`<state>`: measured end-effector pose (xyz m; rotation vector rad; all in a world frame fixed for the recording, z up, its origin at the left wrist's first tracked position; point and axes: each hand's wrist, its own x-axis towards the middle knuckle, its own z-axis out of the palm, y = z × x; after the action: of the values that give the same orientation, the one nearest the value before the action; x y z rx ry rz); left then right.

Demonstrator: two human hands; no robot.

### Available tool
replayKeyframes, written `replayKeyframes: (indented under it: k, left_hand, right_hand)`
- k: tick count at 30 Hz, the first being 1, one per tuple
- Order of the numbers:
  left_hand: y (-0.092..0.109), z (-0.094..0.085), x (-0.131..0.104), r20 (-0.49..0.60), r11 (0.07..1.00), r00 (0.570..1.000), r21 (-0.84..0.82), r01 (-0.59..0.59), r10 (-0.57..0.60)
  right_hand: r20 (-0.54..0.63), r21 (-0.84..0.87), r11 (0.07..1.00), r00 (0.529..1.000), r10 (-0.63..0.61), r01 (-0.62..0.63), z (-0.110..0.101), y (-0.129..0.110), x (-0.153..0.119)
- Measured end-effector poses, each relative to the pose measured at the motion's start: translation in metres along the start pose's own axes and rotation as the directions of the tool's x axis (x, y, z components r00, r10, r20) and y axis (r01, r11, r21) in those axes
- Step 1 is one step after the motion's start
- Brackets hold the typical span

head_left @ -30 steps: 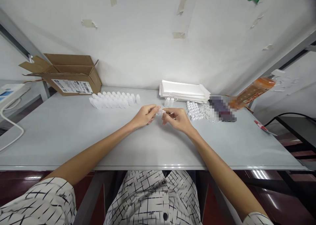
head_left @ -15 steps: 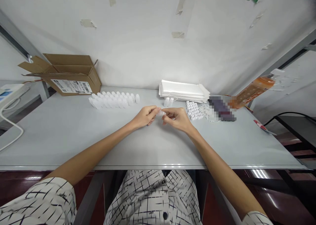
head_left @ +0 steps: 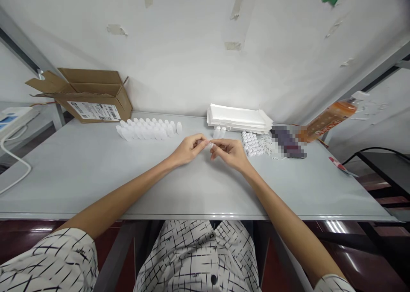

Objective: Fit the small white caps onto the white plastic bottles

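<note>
Open front tabletop, bottles behind, carton left

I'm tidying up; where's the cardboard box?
In the head view, the cardboard box sits far left on the table, left of the small white bottles.

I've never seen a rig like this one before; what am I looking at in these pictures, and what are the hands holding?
There is no robot here: these are a person's two bare hands, seen by one camera worn on the head, looking forward and down. The left hand and right hand meet around a small whitish piece, mostly hidden by the fingers.

On the grey table, from left to right, are an open brown cardboard box, rows of small white plastic bottles, two similar bottles, a stack of flat white material, small white cylindrical pieces, white stringy pieces, a pixelated dark object and an orange bottle.
</note>
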<state>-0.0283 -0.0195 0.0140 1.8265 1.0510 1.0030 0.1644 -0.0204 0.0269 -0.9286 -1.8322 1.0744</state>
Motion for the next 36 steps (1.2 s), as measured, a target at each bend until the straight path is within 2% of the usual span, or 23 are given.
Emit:
replayKeyframes:
  k: [5, 11, 17, 24, 27, 30, 33, 36]
  left_hand:
    - [0.004, 0.001, -0.002, -0.055, 0.993, 0.997, 0.107, -0.041, 0.047]
    - [0.012, 0.002, -0.004, -0.031, 0.977, 0.995, 0.193, -0.091, 0.099]
    - [0.011, 0.001, -0.005, -0.012, 0.946, 0.986, 0.285, -0.154, 0.164]
    - [0.001, 0.0, -0.005, 0.001, 0.911, 0.96, 0.315, -0.266, 0.28]
    - [0.001, 0.003, -0.003, -0.018, 0.957, 0.979, 0.213, -0.196, 0.204]
    - [0.003, 0.006, 0.0, -0.002, 0.996, 1.0, -0.088, -0.027, 0.027]
    - [0.003, 0.006, 0.002, 0.058, 0.939, 0.995, -0.329, 0.101, -0.087]
    - [0.003, 0.005, 0.003, 0.131, 0.896, 0.979, -0.397, 0.196, -0.157]
  right_hand:
    - [-0.045, 0.142, 0.988, 0.997, 0.063, -0.056, 0.001, -0.001, 0.003]
    - [-0.064, 0.227, 0.973, 0.996, 0.058, -0.042, -0.001, -0.001, 0.005]
    - [-0.045, 0.236, 0.971, 0.997, 0.056, -0.043, -0.002, -0.001, 0.006]
    - [-0.086, 0.221, 0.975, 0.995, 0.05, -0.03, -0.001, 0.007, 0.007]
    - [-0.105, 0.216, 0.976, 0.994, 0.042, -0.018, 0.0, 0.006, 0.007]
    - [-0.125, 0.215, 0.976, 0.99, 0.061, -0.033, -0.001, 0.002, 0.008]
    - [-0.128, 0.231, 0.971, 0.988, 0.088, -0.057, -0.002, 0.0, 0.008]
    - [-0.123, 0.245, 0.967, 0.987, 0.101, -0.068, -0.004, 0.002, 0.01]
